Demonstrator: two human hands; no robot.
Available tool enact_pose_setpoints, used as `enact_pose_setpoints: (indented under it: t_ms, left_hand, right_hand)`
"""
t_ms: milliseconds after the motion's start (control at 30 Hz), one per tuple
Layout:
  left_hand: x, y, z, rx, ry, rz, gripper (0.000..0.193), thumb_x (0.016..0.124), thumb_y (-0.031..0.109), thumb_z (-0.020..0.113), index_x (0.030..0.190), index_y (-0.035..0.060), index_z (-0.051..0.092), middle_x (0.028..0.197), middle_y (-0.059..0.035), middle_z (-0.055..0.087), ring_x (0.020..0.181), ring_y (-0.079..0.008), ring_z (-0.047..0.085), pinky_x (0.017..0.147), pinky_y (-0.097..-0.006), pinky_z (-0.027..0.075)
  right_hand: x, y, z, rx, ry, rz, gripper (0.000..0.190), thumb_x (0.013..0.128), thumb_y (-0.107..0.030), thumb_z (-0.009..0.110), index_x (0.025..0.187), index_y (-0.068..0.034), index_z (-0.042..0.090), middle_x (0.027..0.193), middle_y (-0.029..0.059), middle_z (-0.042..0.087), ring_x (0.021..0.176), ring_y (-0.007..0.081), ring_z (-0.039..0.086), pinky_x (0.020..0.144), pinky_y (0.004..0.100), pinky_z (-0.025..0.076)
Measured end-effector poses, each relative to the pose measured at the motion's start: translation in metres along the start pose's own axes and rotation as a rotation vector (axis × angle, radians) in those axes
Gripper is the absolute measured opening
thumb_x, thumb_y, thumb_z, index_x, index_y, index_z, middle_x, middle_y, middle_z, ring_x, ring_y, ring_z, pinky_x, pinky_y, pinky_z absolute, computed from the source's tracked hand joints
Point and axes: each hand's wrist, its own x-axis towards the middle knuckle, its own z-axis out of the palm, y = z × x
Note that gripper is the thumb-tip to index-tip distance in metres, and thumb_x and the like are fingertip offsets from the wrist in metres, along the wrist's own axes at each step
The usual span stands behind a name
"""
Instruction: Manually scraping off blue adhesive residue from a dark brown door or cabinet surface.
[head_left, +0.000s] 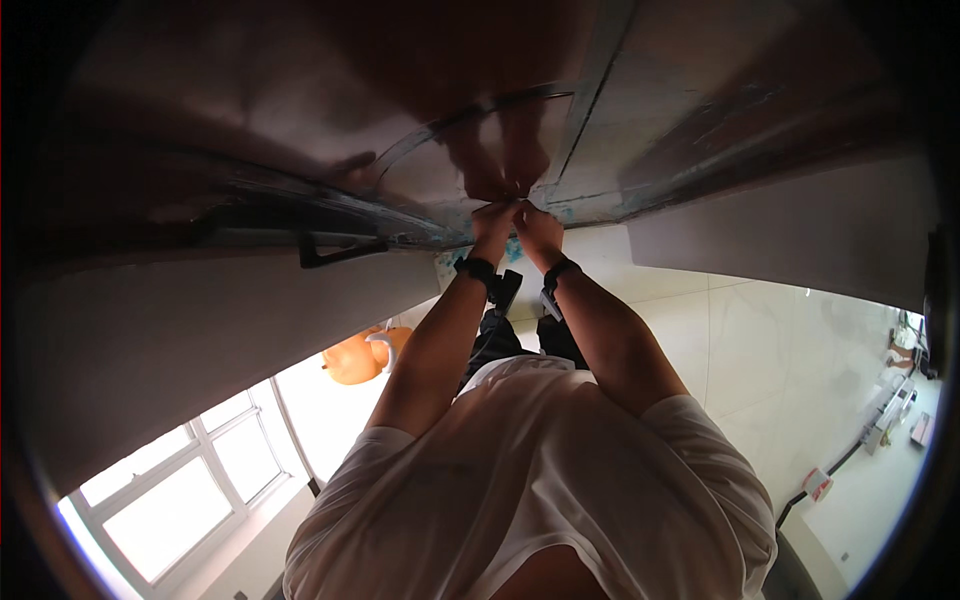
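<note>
My left hand (493, 223) and my right hand (539, 225) meet in front of me at the bottom edge of a dark red-brown glossy panel (465, 150). Their fingers are bent and the fingertips nearly touch; whether something small is pinched between them cannot be told. The panel's surface mirrors both hands. Blue-green marks and scuffs lie along its edge beside my fingers. A black strap with a small device sits on each wrist. A dark curved line and a straight seam run across the panel above the hands.
A black bracket-like handle (341, 251) juts out left of my hands. Grey walls (787, 217) flank the panel. Orange rounded objects (356, 358) lie at lower left, near a window (187, 480). Pale tiled floor (675, 322) stretches to the right, towards a counter (877, 480) with several items.
</note>
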Motion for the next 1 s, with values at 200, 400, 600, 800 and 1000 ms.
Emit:
enact_pose_setpoints:
  t_ms: [200,400,600,800,1000]
  left_hand:
    - [0.000,-0.012,-0.004,0.349,0.240,0.149,0.020,0.074,0.021,0.067,0.078,0.0009,0.068,0.068,-0.0051,0.066,0.068,-0.0121,0.062,0.061,-0.0290,0.048]
    - [-0.019,0.012,0.005,-0.011,0.122,-0.003,0.022,0.078,0.021,0.064,0.083,0.0005,0.066,0.067,-0.0091,0.066,0.065,-0.0187,0.065,0.059,-0.0325,0.051]
    - [-0.008,-0.012,-0.011,0.329,0.250,0.223,0.014,0.080,0.002,0.050,0.079,0.0005,0.063,0.064,-0.0074,0.063,0.053,-0.0123,0.060,0.046,-0.0267,0.048]
    - [-0.022,0.013,-0.012,0.421,0.171,0.279,0.015,0.076,0.018,0.063,0.083,0.0052,0.066,0.065,-0.0107,0.064,0.061,-0.0171,0.064,0.057,-0.0306,0.050]
    - [-0.023,0.004,-0.015,0.368,0.233,0.270,0.015,0.078,0.020,0.064,0.082,0.0050,0.065,0.071,-0.0099,0.066,0.066,-0.0126,0.063,0.060,-0.0290,0.049]
  right_hand:
    - [0.008,0.004,0.008,0.270,0.034,-0.037,0.018,0.085,-0.029,0.050,0.082,-0.014,0.060,0.074,0.0123,0.065,0.068,0.0286,0.064,0.057,0.0423,0.049]
    - [0.029,0.027,0.012,1.842,-0.820,0.591,0.016,0.086,-0.027,0.048,0.085,-0.015,0.059,0.078,0.0002,0.059,0.073,0.0144,0.051,0.066,0.0303,0.038]
    - [0.039,0.026,0.023,1.853,-1.102,0.650,0.020,0.087,-0.026,0.046,0.092,-0.013,0.061,0.089,0.0023,0.063,0.085,0.0181,0.055,0.077,0.0357,0.040]
    - [0.037,0.026,0.018,1.902,-1.079,0.665,0.020,0.085,-0.023,0.048,0.088,-0.009,0.062,0.083,0.0034,0.064,0.075,0.0170,0.056,0.071,0.0330,0.041]
    - [0.030,0.013,0.014,1.997,-1.090,0.684,0.020,0.084,-0.022,0.049,0.088,-0.007,0.062,0.090,0.0077,0.064,0.089,0.0220,0.059,0.080,0.0378,0.044]
